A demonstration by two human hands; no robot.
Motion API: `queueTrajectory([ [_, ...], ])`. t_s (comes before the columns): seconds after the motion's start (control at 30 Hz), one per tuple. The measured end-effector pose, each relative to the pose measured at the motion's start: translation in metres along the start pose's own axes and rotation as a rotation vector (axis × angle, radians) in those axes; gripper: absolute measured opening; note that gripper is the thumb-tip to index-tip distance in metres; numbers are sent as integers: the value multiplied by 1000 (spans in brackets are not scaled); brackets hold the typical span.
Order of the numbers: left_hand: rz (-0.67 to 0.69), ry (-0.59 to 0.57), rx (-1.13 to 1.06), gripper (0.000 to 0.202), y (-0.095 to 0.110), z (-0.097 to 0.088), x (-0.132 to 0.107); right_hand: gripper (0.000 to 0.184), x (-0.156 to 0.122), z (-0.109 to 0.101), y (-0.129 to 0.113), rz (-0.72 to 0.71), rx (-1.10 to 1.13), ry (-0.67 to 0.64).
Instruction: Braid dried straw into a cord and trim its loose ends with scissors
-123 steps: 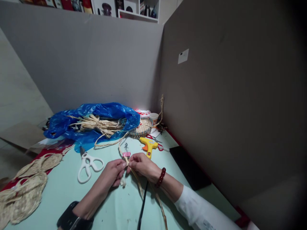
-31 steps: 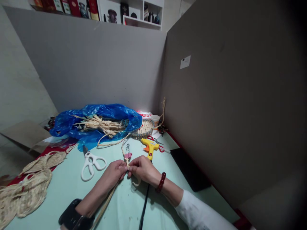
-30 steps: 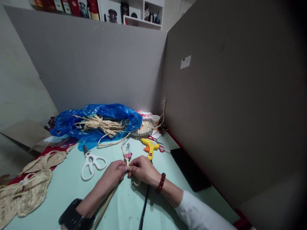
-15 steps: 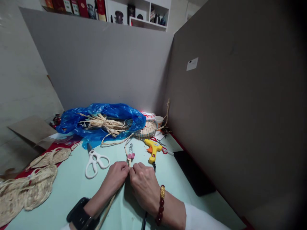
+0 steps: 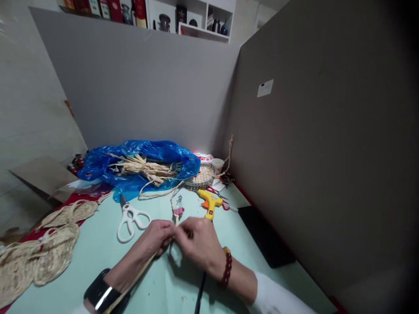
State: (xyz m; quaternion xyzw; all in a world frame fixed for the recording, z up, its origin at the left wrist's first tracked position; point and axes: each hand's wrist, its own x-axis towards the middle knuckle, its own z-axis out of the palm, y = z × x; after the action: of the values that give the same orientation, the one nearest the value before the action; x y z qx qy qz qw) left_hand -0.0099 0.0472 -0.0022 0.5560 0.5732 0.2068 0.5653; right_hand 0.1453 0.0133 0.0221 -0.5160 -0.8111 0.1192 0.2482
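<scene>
A thin straw cord (image 5: 176, 219) runs toward me from a pink binder clip (image 5: 178, 211) on the pale green table cover. Just below the clip, my left hand (image 5: 160, 235) is closed on the cord in a pinch. My right hand (image 5: 198, 242) meets it there, its thumb and fingers pinched on the same cord. A long loose strand (image 5: 139, 274) trails from my left hand down over the watch on that wrist. The exact spot between my fingertips is partly hidden. Beyond my right hand lies a yellow glue gun (image 5: 210, 201).
White-handled scissors (image 5: 128, 222) lie left of my hands. Behind is a blue plastic bag (image 5: 98, 163) with a straw bundle (image 5: 144, 168), beside a woven basket (image 5: 203, 175) and paper cup (image 5: 217, 165). Woven straw pieces (image 5: 59, 253) lie left, a black flat object (image 5: 263, 235) right. Grey panels (image 5: 147, 87) stand behind.
My right hand has turned, its thumb now showing and its wrist swung slightly right. My left hand has rolled a little, and the loose strand now lies across its wrist.
</scene>
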Motion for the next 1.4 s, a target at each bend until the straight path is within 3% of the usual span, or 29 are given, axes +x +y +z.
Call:
queueTrajectory([
  [0.07,-1,-16,-11,31,3,0,-2,38,9,-9,8,116,93,33],
  [0.17,5,-34,-11,30,4,1,-2,23,15,-11,18,161,255,-53],
  [0.27,18,-45,15,30,5,2,-3,18,15,-4,21,163,390,-143],
  [0.57,110,-30,311,25,10,0,-8,15,20,17,31,265,702,-168],
  [0.73,209,99,613,25,17,0,-17,13,19,25,31,324,707,-91],
  [0.9,255,262,847,25,30,1,-31,11,14,18,22,324,611,-14],
  [1.07,284,269,969,27,30,23,-44,13,9,11,18,268,553,50],
  [1.4,271,162,1167,56,19,67,-55,6,17,21,31,386,889,-111],
])
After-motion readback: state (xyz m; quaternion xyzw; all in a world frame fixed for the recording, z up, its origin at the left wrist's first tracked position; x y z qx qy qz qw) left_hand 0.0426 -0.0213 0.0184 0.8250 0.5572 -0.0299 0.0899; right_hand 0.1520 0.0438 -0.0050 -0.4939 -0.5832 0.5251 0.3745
